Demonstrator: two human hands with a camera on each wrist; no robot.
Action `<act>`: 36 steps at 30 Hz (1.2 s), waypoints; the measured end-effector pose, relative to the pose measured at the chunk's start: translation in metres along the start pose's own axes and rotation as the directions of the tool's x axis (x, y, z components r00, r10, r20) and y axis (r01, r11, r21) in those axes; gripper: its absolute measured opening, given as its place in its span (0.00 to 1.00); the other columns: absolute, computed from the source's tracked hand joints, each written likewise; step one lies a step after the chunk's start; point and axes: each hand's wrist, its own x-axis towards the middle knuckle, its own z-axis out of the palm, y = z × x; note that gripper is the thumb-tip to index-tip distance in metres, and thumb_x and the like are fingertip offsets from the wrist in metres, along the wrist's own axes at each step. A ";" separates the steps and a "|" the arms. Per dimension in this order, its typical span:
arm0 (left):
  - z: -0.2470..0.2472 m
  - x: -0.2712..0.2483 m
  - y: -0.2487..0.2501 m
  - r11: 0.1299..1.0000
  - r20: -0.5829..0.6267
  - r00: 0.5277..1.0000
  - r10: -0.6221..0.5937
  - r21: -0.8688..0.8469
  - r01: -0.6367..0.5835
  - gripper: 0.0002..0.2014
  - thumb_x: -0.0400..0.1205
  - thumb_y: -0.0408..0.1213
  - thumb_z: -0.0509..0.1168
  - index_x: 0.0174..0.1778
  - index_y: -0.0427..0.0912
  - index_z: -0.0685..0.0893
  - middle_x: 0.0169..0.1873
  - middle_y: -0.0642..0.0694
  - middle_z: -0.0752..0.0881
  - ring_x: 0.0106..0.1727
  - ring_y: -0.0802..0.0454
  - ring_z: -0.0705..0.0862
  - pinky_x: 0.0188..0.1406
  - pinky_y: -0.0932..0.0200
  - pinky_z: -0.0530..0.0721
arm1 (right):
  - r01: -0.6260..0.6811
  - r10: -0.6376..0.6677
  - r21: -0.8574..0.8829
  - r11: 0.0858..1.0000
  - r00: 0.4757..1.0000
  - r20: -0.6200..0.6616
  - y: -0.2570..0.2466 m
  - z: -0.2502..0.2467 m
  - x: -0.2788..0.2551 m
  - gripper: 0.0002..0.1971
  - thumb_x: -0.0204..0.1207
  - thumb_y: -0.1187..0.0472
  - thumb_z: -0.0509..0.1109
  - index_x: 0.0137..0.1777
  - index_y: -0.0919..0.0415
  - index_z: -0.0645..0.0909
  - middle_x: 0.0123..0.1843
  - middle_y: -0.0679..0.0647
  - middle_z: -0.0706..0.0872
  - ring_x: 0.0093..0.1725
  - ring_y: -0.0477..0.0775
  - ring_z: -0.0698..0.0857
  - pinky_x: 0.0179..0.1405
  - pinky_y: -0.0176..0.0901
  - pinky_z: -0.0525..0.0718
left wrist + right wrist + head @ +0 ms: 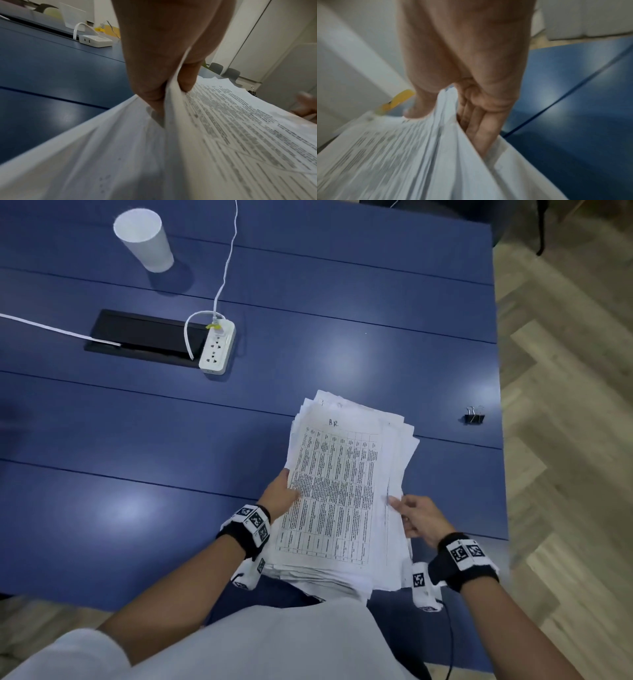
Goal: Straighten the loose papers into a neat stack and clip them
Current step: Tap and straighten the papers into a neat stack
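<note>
A thick pile of printed papers (339, 491) is lifted off the blue table (137, 440), its edges fanned and uneven. My left hand (282, 494) grips the pile's left edge, thumb on top and fingers beneath. My right hand (416, 517) grips the right edge the same way. In the left wrist view the left hand (164, 86) pinches the papers (223, 135) between thumb and fingers. In the right wrist view the right hand (453, 111) holds the fanned papers (402, 155), blurred. A black binder clip (475, 416) sits on the table near its right edge, apart from both hands.
A white paper cup (144, 239) stands at the back left. A white power strip (217, 347) with its cable lies beside a black cable hatch (137, 335). The table's right edge (500, 405) drops to a wooden floor. A person's light shirt fills the bottom of the view.
</note>
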 end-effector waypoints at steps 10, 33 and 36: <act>0.002 0.000 -0.009 0.967 -0.200 0.974 0.106 0.248 -0.055 0.20 0.86 0.41 0.58 0.73 0.41 0.70 0.70 0.40 0.71 0.73 0.40 0.68 0.72 0.45 0.71 | 0.143 -0.128 0.074 0.987 0.975 -0.182 0.020 0.026 -0.003 0.15 0.69 0.81 0.73 0.54 0.70 0.83 0.43 0.55 0.90 0.35 0.46 0.89 0.31 0.36 0.84; 0.006 0.000 0.016 0.950 0.045 0.971 -0.235 0.222 0.219 0.42 0.72 0.40 0.78 0.77 0.31 0.63 0.74 0.37 0.72 0.75 0.38 0.71 0.71 0.46 0.73 | -0.165 0.164 -0.101 0.981 0.986 -0.023 0.029 0.023 -0.006 0.69 0.30 0.37 0.90 0.75 0.66 0.68 0.73 0.60 0.78 0.72 0.63 0.78 0.71 0.58 0.77; 0.010 -0.008 0.011 0.978 0.101 0.987 -0.122 0.181 0.102 0.34 0.69 0.37 0.79 0.69 0.37 0.75 0.65 0.41 0.83 0.66 0.42 0.81 0.69 0.42 0.78 | -0.104 0.097 -0.090 0.990 0.992 -0.077 0.032 0.030 -0.007 0.57 0.44 0.52 0.92 0.73 0.69 0.68 0.72 0.56 0.77 0.72 0.61 0.76 0.73 0.56 0.74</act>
